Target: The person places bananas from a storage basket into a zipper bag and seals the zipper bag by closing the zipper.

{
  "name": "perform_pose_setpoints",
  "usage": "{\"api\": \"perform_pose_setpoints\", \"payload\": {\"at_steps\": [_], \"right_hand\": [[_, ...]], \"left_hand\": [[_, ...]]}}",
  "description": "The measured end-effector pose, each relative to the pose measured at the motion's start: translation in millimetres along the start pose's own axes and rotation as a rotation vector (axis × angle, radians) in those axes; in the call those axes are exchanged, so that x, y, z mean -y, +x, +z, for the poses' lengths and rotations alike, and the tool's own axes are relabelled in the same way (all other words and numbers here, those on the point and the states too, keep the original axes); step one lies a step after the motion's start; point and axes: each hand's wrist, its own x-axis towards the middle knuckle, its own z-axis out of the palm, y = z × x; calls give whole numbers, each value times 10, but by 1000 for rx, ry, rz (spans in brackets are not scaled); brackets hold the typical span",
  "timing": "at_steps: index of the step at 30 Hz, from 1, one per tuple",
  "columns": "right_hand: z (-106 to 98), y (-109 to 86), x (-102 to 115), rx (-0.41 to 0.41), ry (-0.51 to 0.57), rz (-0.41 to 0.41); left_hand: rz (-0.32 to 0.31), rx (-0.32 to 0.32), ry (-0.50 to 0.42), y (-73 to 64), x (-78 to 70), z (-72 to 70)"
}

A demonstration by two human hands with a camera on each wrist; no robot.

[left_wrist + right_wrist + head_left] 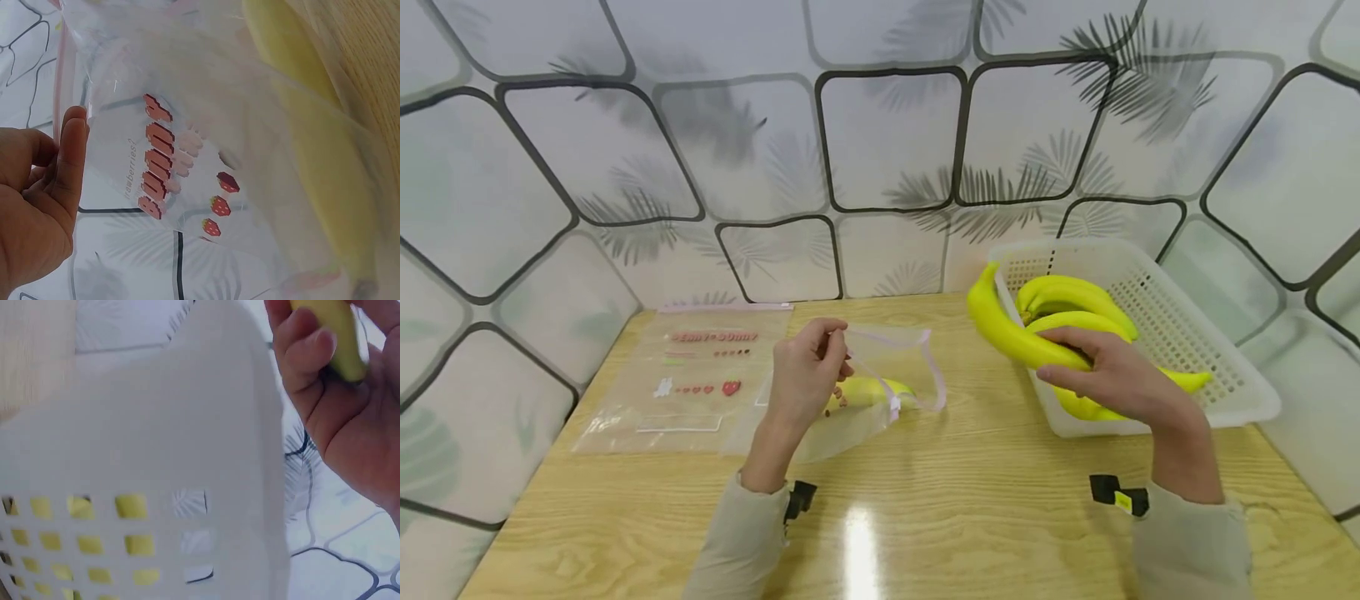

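My left hand (805, 375) pinches the upper edge of a clear zip bag (831, 442), whose mouth gapes toward the right. One yellow banana (872, 389) lies inside that bag; the left wrist view shows it through the plastic, beside red "BUNNY" lettering (156, 159). In my right hand (1123, 375) is another banana (1003, 329), gripped near one end, its far end pointing up and left. It is held over the left rim of a white plastic basket (1251, 404). Further bananas (1078, 293) lie in the basket, partly hidden by the hand.
A second clear zip bag (700, 412) with a pink closure lies flat on the left of the wooden table (970, 517). Patterned walls (887, 142) enclose the back and both sides. The basket stands at the back right.
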Motion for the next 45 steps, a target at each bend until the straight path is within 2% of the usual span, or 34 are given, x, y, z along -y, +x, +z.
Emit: {"api": "perform_pose_setpoints", "payload": {"at_steps": [3,11,16,20,24,28,33,38,41,45], "right_hand": [[59,15,89,44,25,-34],[250,107,203,106,1,25],[438,220,208,123,30,94],[598,307,228,90,77,177],[759,381,242,66,190,235],[918,452,176,86,333,265],[1105,531,35,101,615,313],[1217,578,-16,62,852,341],[1240,592,-7,23,913,330],[1232,619,40,-28,901,312]], "left_hand": [[-1,-5,-3,3,2,-8],[-1,-4,3,4,11,-25],[7,-5,-3,8,11,-31],[15,-10,-3,14,7,-39],[28,-11,7,18,-1,-47],[30,-7,11,18,-4,-56],[38,-11,17,16,-14,-62],[48,-7,17,16,-29,-59],[54,12,20,15,-43,-64],[55,52,39,18,-80,-80]]}}
